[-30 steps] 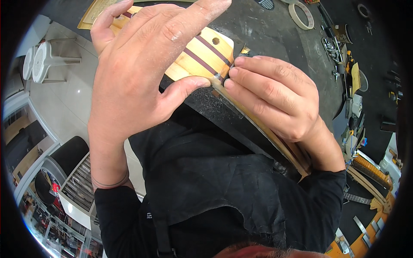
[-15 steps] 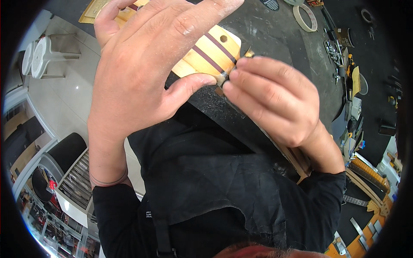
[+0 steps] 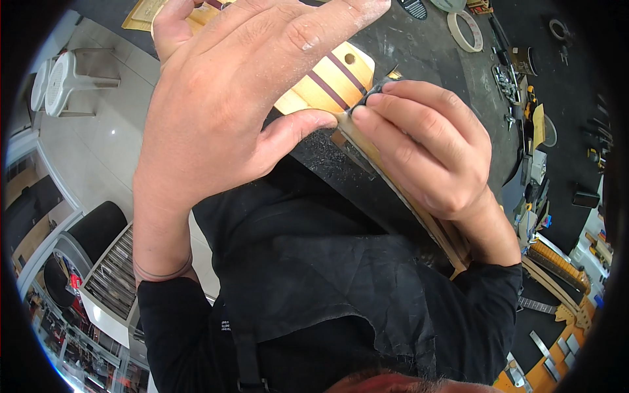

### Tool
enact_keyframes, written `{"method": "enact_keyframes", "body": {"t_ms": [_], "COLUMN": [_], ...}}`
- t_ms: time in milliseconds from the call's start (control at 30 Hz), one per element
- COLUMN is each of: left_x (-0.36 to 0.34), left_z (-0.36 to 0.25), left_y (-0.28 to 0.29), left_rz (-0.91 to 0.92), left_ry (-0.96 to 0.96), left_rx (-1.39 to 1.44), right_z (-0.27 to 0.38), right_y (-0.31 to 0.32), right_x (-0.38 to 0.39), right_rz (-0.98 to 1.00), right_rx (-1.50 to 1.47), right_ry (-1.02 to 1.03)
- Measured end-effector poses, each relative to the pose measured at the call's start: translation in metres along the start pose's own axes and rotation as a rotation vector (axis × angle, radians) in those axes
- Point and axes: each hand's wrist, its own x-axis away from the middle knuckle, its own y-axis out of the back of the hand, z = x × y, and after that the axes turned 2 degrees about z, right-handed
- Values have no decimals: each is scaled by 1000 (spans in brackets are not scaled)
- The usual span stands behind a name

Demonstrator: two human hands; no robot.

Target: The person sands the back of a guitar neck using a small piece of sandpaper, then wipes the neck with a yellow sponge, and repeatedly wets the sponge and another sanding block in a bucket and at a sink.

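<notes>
pale floor tiles (image 3: pixel 108 157) are stretching past the left edge of the counter (image 3: pixel 426 49) | white stools (image 3: pixel 59 84) are standing there | light is glinting off the tiles | white frame (image 3: pixel 50 244) is edging them

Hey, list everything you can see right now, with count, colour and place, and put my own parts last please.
Striped wooden piece: one, pale with dark stripes, under left hand
Small dark piece: one, dark grey, at right fingertips
Long wooden strip: one, brown, running toward right forearm
Bench: one, dark, beyond hands
Tape roll: one, cream, upper right
Stools: at least two, white, upper left
Floor: one, pale tiles, left
Fretted neck: one, dark, lower right
Small tools and parts: uncountable, mixed colours, right
Apron: one, black, centre
Sleeves: two, black, lower edge
Left hand: one, bare, upper left
Right hand: one, bare, right of centre
</notes>
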Motion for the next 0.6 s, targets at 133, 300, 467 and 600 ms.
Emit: {"method": "enact_keyframes", "body": {"t_ms": [133,300,467,600], "left_x": [-8,-3,-27,-7], "left_z": [-3,-5,-30,-6], "left_y": [-18,-12,32,-12], "left_rz": [-315,-199,95,-113], "left_ry": [-40,-7,143,53], "left_rx": [301,251,170,337], "right_z": [7,4,6,0], "right_y": [-7,1,-1,1], "right_x": [0,0,-1,3], "right_rz": [-34,18,18,22], "right_rx": [19,35,29,46], "right_ry": [11,-70,-20,-36]}}
